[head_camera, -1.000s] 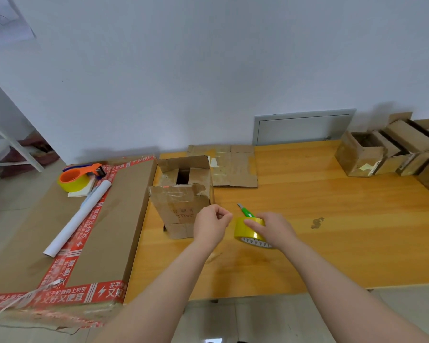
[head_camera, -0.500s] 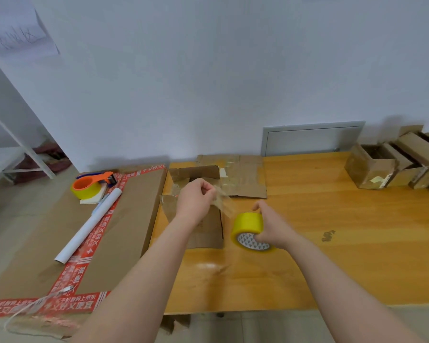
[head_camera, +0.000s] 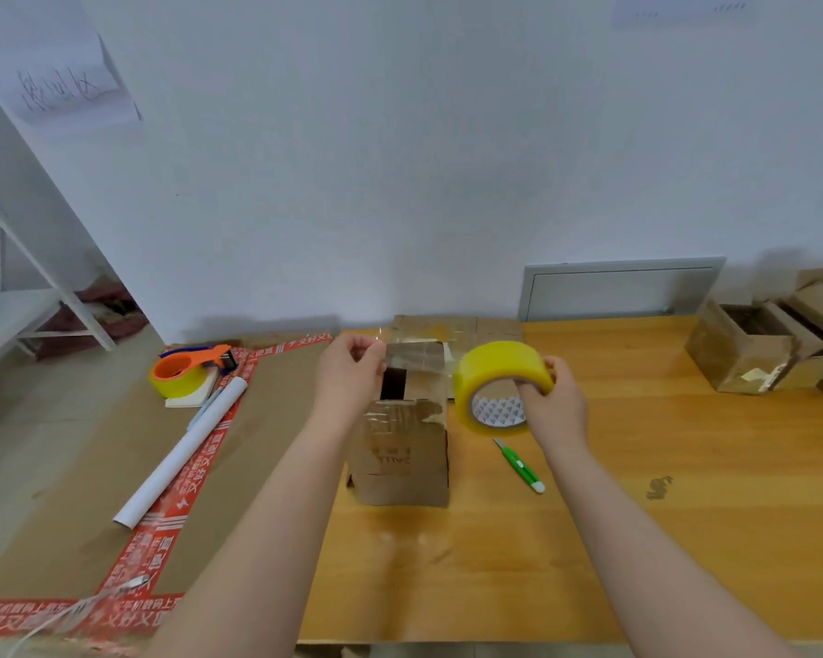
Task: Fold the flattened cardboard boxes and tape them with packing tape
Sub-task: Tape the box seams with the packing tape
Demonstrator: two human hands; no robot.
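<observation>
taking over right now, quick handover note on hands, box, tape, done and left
Left hand pinches the free end of the tape strip. Right hand grips the yellow tape roll; both are raised over the cardboard box.
Box stands folded on the table, a dark gap at its top; green cutter lies to its right.
Done: box folded, strip pulled out.
Left: tape the top, cut, then fold the flat cardboard behind.

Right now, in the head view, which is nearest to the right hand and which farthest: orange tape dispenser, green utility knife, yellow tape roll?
1. yellow tape roll: held in the right hand.
2. green utility knife: just below that hand.
3. orange tape dispenser: far left.
</observation>
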